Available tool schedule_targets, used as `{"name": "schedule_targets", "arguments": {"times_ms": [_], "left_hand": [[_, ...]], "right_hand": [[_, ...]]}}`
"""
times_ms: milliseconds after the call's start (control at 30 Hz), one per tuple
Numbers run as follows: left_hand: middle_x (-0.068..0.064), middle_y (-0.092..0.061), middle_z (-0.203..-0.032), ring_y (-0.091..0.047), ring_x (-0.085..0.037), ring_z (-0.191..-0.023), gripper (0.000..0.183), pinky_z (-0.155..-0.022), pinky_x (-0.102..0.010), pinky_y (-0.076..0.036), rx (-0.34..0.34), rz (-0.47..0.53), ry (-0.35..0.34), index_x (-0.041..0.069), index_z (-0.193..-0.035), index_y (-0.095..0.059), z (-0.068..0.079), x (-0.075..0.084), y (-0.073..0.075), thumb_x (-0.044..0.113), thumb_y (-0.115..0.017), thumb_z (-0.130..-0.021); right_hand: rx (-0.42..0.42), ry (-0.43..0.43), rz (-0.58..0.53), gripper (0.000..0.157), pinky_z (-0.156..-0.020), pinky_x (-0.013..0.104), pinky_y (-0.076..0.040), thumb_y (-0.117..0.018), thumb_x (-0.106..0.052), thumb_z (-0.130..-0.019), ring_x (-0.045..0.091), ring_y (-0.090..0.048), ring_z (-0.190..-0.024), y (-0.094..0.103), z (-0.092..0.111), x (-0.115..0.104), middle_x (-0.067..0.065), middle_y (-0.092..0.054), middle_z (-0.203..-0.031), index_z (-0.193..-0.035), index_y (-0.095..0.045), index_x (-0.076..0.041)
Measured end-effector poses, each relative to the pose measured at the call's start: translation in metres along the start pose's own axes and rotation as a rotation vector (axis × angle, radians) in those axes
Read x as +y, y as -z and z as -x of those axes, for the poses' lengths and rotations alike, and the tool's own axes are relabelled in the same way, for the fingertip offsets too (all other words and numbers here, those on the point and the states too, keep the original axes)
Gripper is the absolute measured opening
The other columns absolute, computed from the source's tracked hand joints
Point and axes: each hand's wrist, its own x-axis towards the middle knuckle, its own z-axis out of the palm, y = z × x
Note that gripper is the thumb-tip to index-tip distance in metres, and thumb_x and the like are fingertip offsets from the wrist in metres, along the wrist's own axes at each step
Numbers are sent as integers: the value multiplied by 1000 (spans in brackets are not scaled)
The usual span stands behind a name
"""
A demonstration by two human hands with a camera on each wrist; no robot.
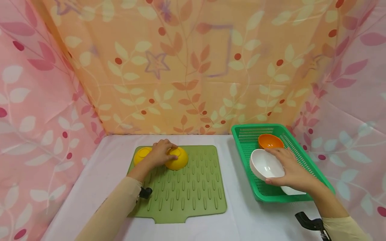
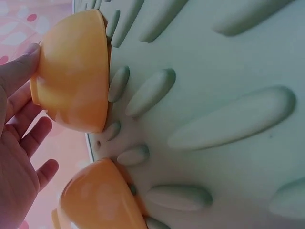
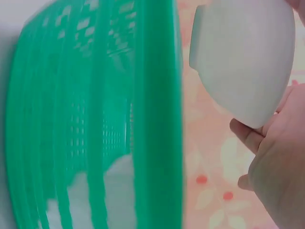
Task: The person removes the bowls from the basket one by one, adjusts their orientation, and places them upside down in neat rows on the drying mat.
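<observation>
On the green mat two yellow bowls stand upside down, side by side. My left hand pinches the foot of the right-hand yellow bowl between thumb and fingers; its rim rests on the mat in the left wrist view. The other yellow bowl is partly behind that hand. My right hand grips a white bowl by its rim, above the green basket. The right wrist view shows this white bowl clear of the basket's edge, its mouth facing up.
Inside the basket lie an orange bowl at the back and another white piece at the front, mostly hidden by my right hand. A white cloth covers the table, with patterned curtains behind and at both sides.
</observation>
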Motion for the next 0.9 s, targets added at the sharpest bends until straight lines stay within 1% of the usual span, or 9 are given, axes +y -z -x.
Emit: {"name": "schedule_targets", "arguments": {"times_ms": [67, 167, 200, 267, 367, 500, 533, 733, 900], "left_hand": [[0, -59, -109, -49, -23, -106, 51, -92, -47, -32, 3, 8, 1, 15, -132, -70, 0, 0, 1, 41, -80, -89], [0, -59, -109, -49, -23, -107, 51, -93, -47, -32, -3, 24, 4, 15, -132, -70, 1, -1, 1, 41, -80, -89], [0, -59, -110, -49, -23, -107, 51, -93, -47, -32, -6, 33, 4, 15, -132, -70, 0, -2, 0, 41, -80, -89], [1, -60, -110, -50, -23, -108, 51, -94, -46, -32, -7, 41, 5, 16, -131, -71, -1, -3, -1, 41, -80, -89], [1, -60, -111, -51, -22, -109, 49, -95, -46, -32, 0, 41, 2, 16, -129, -72, -3, -4, -1, 41, -81, -88], [1, -62, -113, -51, -23, -110, 48, -95, -47, -32, -2, 26, -5, 17, -128, -72, -5, -2, 0, 40, -82, -88], [1, -62, -114, -51, -23, -110, 48, -96, -47, -32, -4, 22, -5, 17, -128, -72, -5, -2, 0, 40, -81, -88], [-1, -62, -117, -51, -25, -113, 50, -94, -47, -32, -11, -12, 17, 17, -131, -71, -4, 1, 1, 41, -80, -89], [-5, -64, -125, -51, -28, -117, 54, -96, -50, -35, -17, -94, 6, 17, -135, -68, -1, 2, 3, 46, -77, -91]], "right_hand": [[16, 10, -30, 100, -110, 79, -12, -93, -39, -68, 44, -30, -134, -7, -3, -10, 15, -50, -139, -151, -45, -14], [34, 47, -64, 101, -111, 76, -14, -95, -37, -65, 41, -28, -137, -19, -7, -28, 10, -49, -141, -151, -47, -15], [43, 69, -78, 101, -113, 75, -12, -96, -37, -63, 39, -28, -138, -23, -8, -34, 9, -50, -141, -150, -48, -14], [52, 110, -83, 102, -116, 71, -11, -97, -41, -62, 36, -29, -138, -31, -11, -47, 5, -50, -140, -149, -50, -15], [55, 176, -86, 105, -123, 64, -1, -96, -49, -61, 33, -31, -140, -45, -14, -69, 2, -50, -141, -150, -50, -17], [39, 253, -94, 109, -125, 55, 2, -95, -56, -60, 29, -34, -139, -65, -18, -94, 1, -50, -141, -151, -48, -17], [24, 254, -106, 110, -125, 56, 1, -94, -57, -60, 28, -35, -139, -71, -18, -99, 0, -50, -141, -151, -48, -17], [-55, 240, -188, 109, -120, 66, -5, -91, -66, -61, 26, -32, -140, -107, -19, -113, -5, -48, -138, -151, -49, -21], [-58, 258, -188, 110, -122, 62, -5, -90, -67, -61, 25, -33, -140, -124, -22, -116, -4, -48, -138, -152, -48, -22]]}}
